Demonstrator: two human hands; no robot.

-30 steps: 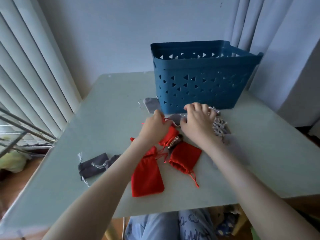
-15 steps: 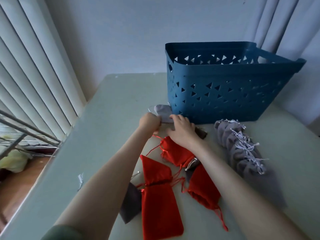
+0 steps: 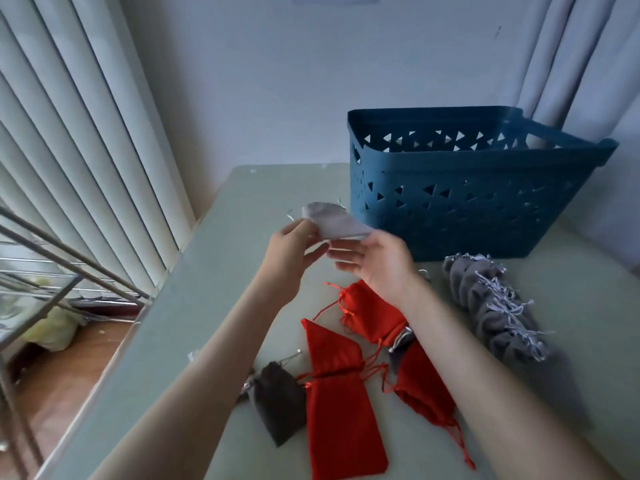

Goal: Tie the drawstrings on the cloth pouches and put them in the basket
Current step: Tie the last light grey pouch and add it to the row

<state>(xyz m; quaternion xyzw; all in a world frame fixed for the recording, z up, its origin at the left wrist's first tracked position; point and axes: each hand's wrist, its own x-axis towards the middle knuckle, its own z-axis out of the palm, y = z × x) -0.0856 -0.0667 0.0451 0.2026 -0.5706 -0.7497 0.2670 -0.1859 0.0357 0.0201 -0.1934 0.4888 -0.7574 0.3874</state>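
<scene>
A light grey cloth pouch [image 3: 330, 221] is lifted off the table, just left of the blue basket [image 3: 460, 199]. My left hand [image 3: 292, 251] pinches its left edge. My right hand [image 3: 375, 261] holds its right end from below, fingers loosely curled toward the left hand. Thin silver drawstring ends stick out at the pouch's top left. Below my hands, three red pouches [image 3: 341, 403] with red drawstrings lie on the table, and a dark grey pouch [image 3: 278, 401] lies to their left.
A row of several grey pouches with pale drawstrings [image 3: 493, 306] lies right of my right arm, in front of the basket. The pale green table [image 3: 214, 271] ends at the left beside vertical blinds [image 3: 86, 150] and a metal rack [image 3: 41, 271]. Curtains hang behind the basket.
Both hands have come up off the table with the light grey pouch, which lay beside the basket before. My view has tilted and moved closer.
</scene>
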